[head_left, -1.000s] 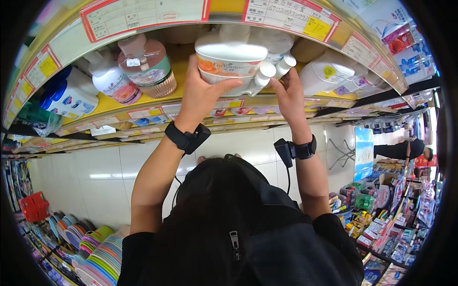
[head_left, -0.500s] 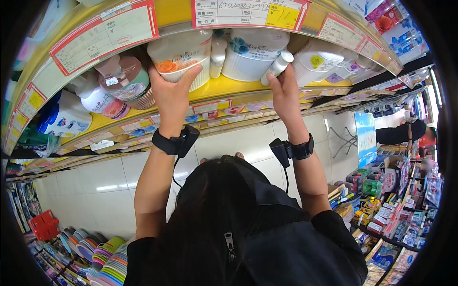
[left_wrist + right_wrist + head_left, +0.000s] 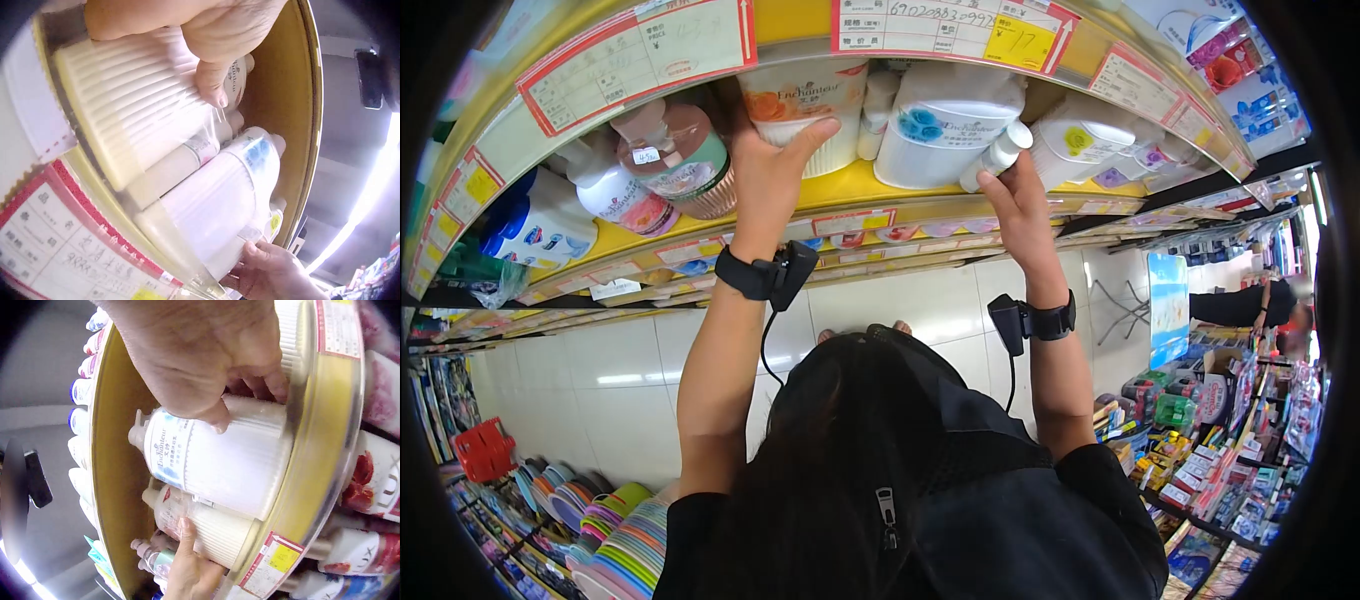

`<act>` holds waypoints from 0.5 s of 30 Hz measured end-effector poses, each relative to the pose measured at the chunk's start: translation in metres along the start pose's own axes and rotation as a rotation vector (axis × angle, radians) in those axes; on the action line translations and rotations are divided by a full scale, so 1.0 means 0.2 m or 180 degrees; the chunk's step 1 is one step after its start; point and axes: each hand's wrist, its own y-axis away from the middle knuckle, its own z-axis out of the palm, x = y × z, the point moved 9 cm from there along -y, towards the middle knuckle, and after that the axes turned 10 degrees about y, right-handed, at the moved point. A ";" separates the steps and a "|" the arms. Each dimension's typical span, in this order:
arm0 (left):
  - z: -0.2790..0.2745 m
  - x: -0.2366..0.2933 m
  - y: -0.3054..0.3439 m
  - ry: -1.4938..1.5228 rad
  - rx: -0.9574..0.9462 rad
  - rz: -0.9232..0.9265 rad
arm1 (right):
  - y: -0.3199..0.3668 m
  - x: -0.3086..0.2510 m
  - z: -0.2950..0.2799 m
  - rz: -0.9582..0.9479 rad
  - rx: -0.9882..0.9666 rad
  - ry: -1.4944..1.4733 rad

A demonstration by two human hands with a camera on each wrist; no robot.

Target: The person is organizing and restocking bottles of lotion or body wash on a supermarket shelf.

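My left hand [image 3: 765, 190] grips a large white ribbed bottle with an orange flower [image 3: 805, 105] on the yellow shelf, thumb across its front. A small white bottle [image 3: 875, 115] stands between it and a large blue-flower bottle [image 3: 950, 130]. Fingers and thumb of my right hand [image 3: 1025, 215] hold another small white-capped bottle [image 3: 998, 158] at the blue-flower bottle's right side. In the left wrist view, clear wrap stretches over the ribbed bottle [image 3: 134, 94]. The right wrist view shows my right hand [image 3: 200, 356] over the blue-flower bottle [image 3: 231, 459].
Pink pump bottles [image 3: 685, 160] stand left of my left hand, and a green-flower bottle [image 3: 1085, 140] is right of my right hand. Price tags [image 3: 955, 30] line the shelf edge above. A person [image 3: 1250, 303] is in the aisle at the far right, by a folding table [image 3: 1168, 310].
The orange-flower bottle has shifted left with my left hand, away from the small bottle in my right hand. The blue-flower bottle, largely covered a second ago, now shows between my hands.
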 end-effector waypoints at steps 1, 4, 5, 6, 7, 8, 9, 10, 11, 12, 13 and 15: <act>0.02 -0.02 -0.01 -0.0077 -0.0173 -0.0059 | 0.00 0.01 0.00 0.0009 -0.0072 0.0007; 0.03 -0.08 -0.03 0.0045 -0.0306 -0.0310 | 0.01 0.00 0.02 -0.0004 -0.0184 0.0008; 0.04 -0.10 -0.03 0.0040 -0.0294 -0.0313 | 0.01 -0.01 0.03 -0.0026 -0.0206 0.0003; 0.03 -0.09 -0.03 0.0019 -0.0224 -0.0186 | 0.01 -0.01 0.04 -0.0027 -0.0218 0.0000; 0.03 -0.08 -0.03 -0.0001 -0.0156 -0.0063 | 0.01 -0.01 0.05 -0.0051 -0.0218 -0.0013; 0.03 -0.09 -0.03 -0.0001 -0.0144 -0.0071 | 0.02 -0.01 0.05 -0.0074 -0.0219 -0.0023; 0.04 -0.08 -0.03 -0.0075 -0.0183 -0.0104 | 0.02 -0.01 0.06 -0.0071 -0.0233 -0.0021; 0.05 -0.07 -0.03 -0.0146 -0.0223 -0.0130 | 0.02 0.00 0.07 -0.0107 -0.0243 -0.0045; 0.04 -0.08 -0.03 -0.0141 -0.0212 -0.0128 | 0.01 -0.01 0.08 -0.0145 -0.0252 -0.0069; 0.03 -0.08 -0.03 -0.0211 -0.0165 -0.0016 | 0.00 -0.01 0.07 -0.0148 -0.0259 -0.0062; 0.03 -0.07 -0.03 -0.0282 -0.0125 0.0095 | 0.00 -0.01 0.08 -0.0184 -0.0324 0.0138; 0.02 -0.09 -0.04 -0.0295 -0.0132 0.0034 | -0.01 -0.02 0.08 -0.0215 -0.0384 0.0342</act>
